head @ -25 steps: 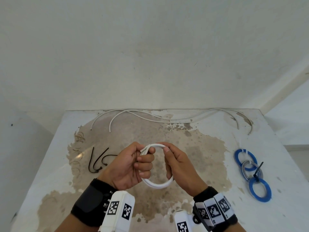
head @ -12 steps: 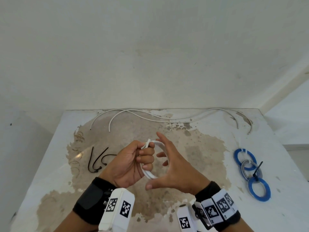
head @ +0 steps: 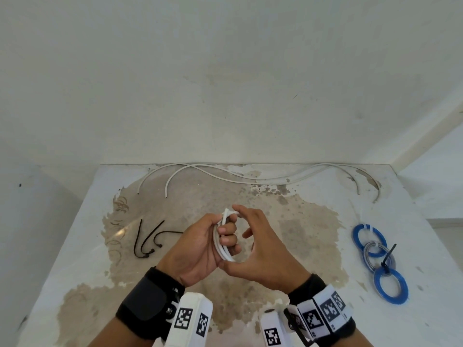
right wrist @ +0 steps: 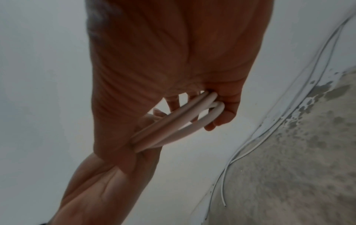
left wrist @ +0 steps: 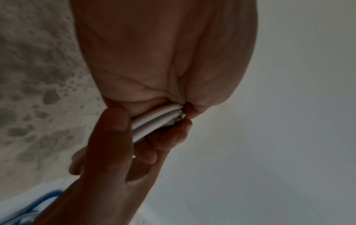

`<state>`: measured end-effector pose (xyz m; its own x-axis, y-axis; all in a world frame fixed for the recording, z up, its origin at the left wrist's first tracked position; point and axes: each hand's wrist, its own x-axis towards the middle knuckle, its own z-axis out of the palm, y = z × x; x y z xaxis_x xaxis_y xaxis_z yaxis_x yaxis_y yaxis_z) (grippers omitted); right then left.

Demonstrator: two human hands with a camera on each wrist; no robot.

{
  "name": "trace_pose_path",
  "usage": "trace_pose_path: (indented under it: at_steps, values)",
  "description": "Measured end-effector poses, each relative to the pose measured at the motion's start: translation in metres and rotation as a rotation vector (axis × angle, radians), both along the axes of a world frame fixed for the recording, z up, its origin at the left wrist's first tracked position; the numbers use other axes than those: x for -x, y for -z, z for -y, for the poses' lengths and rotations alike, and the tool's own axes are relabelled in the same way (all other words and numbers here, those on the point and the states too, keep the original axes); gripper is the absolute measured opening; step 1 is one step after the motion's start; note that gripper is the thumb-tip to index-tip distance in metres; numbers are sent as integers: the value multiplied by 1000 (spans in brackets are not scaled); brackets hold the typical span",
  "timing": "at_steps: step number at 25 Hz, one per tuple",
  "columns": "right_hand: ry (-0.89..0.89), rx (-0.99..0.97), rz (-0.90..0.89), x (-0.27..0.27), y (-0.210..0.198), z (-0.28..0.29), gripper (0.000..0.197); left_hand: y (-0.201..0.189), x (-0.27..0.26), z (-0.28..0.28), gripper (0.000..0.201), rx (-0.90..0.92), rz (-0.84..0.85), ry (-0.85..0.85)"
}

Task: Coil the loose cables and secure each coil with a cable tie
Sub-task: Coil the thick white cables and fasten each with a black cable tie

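I hold a small white cable coil (head: 223, 249) above the middle of the stained table (head: 308, 229). My left hand (head: 200, 242) grips the coil's left side in a fist, and the left wrist view shows its strands (left wrist: 154, 120) pressed between palm and curled fingers. My right hand (head: 261, 249) spans the coil, with the index finger hooked over its top and the thumb under its bottom. In the right wrist view the strands (right wrist: 173, 126) run across that palm. Three black cable ties (head: 147, 239) lie loose on the table to the left of my hands.
Two long loose white cables (head: 250, 177) lie along the table's far edge by the wall. Tied coils sit at the right: two blue ones (head: 390, 285) and a grey one (head: 378, 255) with a black tie.
My right hand let go of the coil's right side, opened, then closed in again with index finger over the top and thumb underneath. The left hand kept its grip, and the coil now looks narrower.
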<state>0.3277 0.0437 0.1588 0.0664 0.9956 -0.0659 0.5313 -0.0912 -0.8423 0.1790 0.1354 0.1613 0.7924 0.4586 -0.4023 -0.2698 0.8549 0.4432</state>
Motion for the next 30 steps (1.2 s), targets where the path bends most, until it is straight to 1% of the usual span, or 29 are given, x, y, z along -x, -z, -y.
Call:
trace_pose_path:
  at_steps: [2,4,6,7,8,10,11,13,15,16,18,20,22,24,26,28,30]
  values:
    - [44,-14,-17,-1,2,0,96,1,1,0,26,-16,26,24]
    - [62,-3,-21,-2,3,0,96,1,0,1,25,-53,-13,40]
    - [32,52,-53,-4,3,1,97,-1,-2,0,20,-62,-49,46]
    - [30,77,-100,-5,3,1,93,-3,-1,-1,17,-63,-54,55]
    - [52,81,-165,-6,3,0,81,-5,-1,-2,15,-74,-66,70]
    - [133,48,-303,-11,0,-3,51,-8,2,-2,15,-125,-114,131]
    - [164,36,-356,-12,-3,-5,42,-9,4,-2,17,-154,-134,174]
    - [182,23,-424,-10,-8,-8,31,-13,6,0,23,-202,-156,247]
    - [174,6,-439,-5,-10,-10,20,-15,6,1,31,-238,-175,284]
    - [177,4,-438,-3,-9,-10,17,-15,6,2,32,-242,-187,289]
    - [181,11,-440,-2,-4,-11,17,-14,7,1,27,-215,-214,276]
    - [181,18,-414,-4,-1,-10,17,-11,8,0,22,-238,-274,260]
    - [200,6,-387,-4,0,-8,16,-7,8,0,18,-379,-396,231]
    - [259,-9,-389,-3,1,-6,16,-6,5,5,16,-612,-539,204]
    - [326,-18,-405,-1,4,-4,16,-4,0,12,17,-793,-627,173]
    - [381,-13,-412,2,7,-3,15,-1,-3,17,21,-886,-679,171]
    - [411,15,-442,4,9,-1,16,2,-4,16,22,-929,-694,195]
